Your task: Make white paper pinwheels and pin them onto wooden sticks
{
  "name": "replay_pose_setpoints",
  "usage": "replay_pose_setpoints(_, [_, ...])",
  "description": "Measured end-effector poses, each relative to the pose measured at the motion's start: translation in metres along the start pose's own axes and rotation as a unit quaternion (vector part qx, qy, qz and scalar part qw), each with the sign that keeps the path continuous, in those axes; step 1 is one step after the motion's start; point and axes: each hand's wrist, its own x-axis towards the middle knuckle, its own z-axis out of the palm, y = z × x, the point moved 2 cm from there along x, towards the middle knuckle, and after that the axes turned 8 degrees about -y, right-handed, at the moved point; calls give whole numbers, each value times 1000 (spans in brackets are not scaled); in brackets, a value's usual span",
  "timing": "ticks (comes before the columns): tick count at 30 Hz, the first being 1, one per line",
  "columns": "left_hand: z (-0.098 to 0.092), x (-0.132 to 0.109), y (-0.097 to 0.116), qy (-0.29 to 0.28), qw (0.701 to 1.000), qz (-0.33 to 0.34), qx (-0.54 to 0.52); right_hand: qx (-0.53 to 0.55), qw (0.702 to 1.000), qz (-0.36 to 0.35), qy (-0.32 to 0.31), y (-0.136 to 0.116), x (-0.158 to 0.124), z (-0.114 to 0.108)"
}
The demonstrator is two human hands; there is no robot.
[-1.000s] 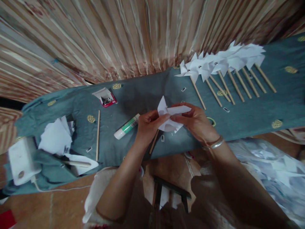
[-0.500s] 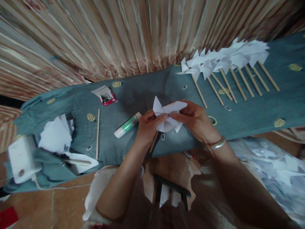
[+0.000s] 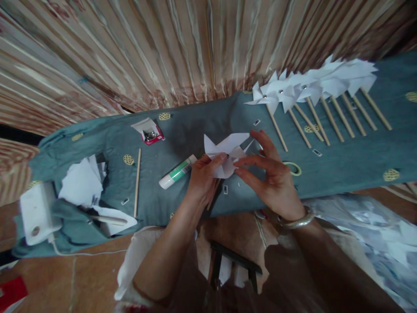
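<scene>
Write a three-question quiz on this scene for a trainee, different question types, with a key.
1. Multiple choice: Which of these lies nearest the left hand? A) the red box B) the glue stick C) the stack of paper
2. True or false: The left hand wears the bracelet.
3. Fill in: The row of pinwheels lies to the ____ of the paper pinwheel being held.

Key:
1. B
2. False; the right hand has it at the wrist.
3. right
</scene>
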Motion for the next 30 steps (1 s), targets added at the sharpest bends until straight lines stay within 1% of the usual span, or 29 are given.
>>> replay_pose_setpoints(4, [2, -1, 0, -16, 1000, -15, -13, 8, 1000, 12, 8, 6, 2, 4])
replay_pose_setpoints(9, [3, -1, 0, -16, 999, -38, -17, 23, 999, 23, 25, 7, 4, 5])
replay_pose_setpoints(14, [3, -2, -2, -20, 999, -50, -8, 25, 998, 28, 55, 6, 5, 6])
replay_pose_setpoints(19, [0, -2, -6, -23, 999, -38, 22, 0, 997, 21, 78, 6, 5, 6])
replay_pose_setpoints(30, [-3, -1, -10, -18, 999, 9, 46, -17, 997, 18, 73, 7, 5, 8])
